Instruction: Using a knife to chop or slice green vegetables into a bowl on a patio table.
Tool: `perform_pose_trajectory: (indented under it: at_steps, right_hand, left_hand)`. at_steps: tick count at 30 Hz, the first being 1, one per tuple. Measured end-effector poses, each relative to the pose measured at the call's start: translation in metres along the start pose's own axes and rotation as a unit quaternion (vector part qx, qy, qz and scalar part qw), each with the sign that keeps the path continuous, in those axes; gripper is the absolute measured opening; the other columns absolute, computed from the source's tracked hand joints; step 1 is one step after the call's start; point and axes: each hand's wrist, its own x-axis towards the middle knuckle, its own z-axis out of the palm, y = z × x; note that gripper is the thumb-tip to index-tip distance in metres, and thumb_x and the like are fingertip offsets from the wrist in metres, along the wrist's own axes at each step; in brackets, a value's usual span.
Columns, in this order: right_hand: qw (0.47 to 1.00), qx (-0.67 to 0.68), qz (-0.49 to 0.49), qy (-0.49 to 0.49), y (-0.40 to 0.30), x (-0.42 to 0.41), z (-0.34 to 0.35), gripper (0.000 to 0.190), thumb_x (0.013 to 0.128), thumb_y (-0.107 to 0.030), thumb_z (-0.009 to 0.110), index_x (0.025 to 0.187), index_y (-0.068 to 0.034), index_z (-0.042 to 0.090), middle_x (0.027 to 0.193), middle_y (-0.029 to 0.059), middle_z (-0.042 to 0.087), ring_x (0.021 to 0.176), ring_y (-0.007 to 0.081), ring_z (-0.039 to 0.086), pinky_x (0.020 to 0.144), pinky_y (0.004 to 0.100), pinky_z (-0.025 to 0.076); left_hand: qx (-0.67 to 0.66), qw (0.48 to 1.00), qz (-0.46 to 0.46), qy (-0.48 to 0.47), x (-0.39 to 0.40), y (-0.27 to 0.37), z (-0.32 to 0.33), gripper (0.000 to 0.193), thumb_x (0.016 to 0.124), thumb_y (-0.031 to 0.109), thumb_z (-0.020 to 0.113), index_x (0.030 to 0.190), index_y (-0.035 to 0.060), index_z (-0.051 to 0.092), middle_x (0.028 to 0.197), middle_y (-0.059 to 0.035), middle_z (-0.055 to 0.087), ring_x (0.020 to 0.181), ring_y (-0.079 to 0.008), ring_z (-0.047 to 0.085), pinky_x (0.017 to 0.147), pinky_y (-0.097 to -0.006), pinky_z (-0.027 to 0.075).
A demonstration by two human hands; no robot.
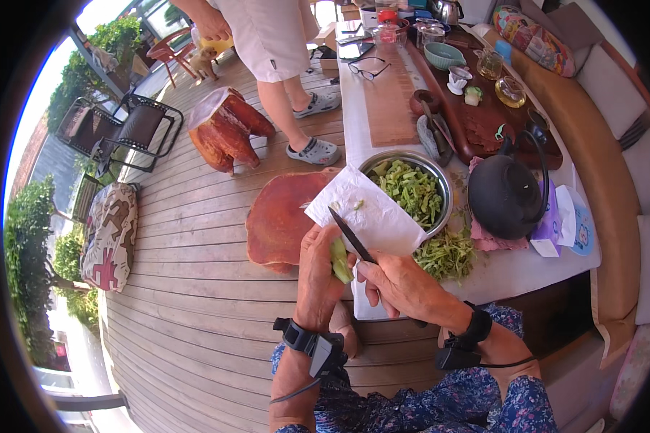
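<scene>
My left hand (320, 270) grips a short piece of pale green vegetable stem (340, 261), upright between thumb and fingers. In my right hand (403, 284) is a knife with a dark blade (349, 234), its tip pointing up and to the left, close to the stem. Beyond both hands lies a white sheet (365, 208) with a small green scrap on it, overlapping the rim of a steel bowl (448, 201). Cut green vegetable pieces (406, 187) fill that bowl. Below it on the table sits a loose heap of green peelings (447, 255).
A black kettle (501, 197) stands right of the bowl, beside a tissue box (547, 233). Behind are a dark tea tray (482, 119) and eyeglasses (369, 69). Wooden stools (287, 216) stand left of the white-covered table (498, 279). Another person (281, 59) stands beyond them; a dog (203, 62) is farther back.
</scene>
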Motion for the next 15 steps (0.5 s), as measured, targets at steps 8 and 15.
perform_pose_trajectory:
  at_steps: [8, 15]
  right_hand:
    - [0.968, -0.063, -0.144, 0.197, 0.006, -0.004, -0.021, 0.025, 0.101, -0.025, 0.049, 0.1, -0.002, 0.057, 0.066, 0.0082, 0.06, 0.057, 0.0158, 0.06, 0.055, 0.0318, 0.048]
    - [0.964, 0.059, -0.032, 0.257, 0.033, 0.01, -0.069, 0.031, 0.093, -0.033, 0.064, 0.094, -0.002, 0.063, 0.078, 0.0049, 0.064, 0.071, 0.012, 0.058, 0.066, 0.0307, 0.047]
  left_hand:
    - [0.043, 0.999, -0.016, -0.017, 0.001, 0.01, 0.0, 0.018, 0.089, 0.01, 0.059, 0.106, 0.0025, 0.06, 0.082, -0.0053, 0.065, 0.052, -0.0109, 0.054, 0.042, -0.0207, 0.039]
    - [0.052, 0.992, -0.087, -0.071, 0.006, 0.004, 0.005, 0.021, 0.088, 0.008, 0.059, 0.108, 0.0008, 0.06, 0.09, -0.0041, 0.064, 0.064, -0.0077, 0.057, 0.042, -0.0199, 0.039]
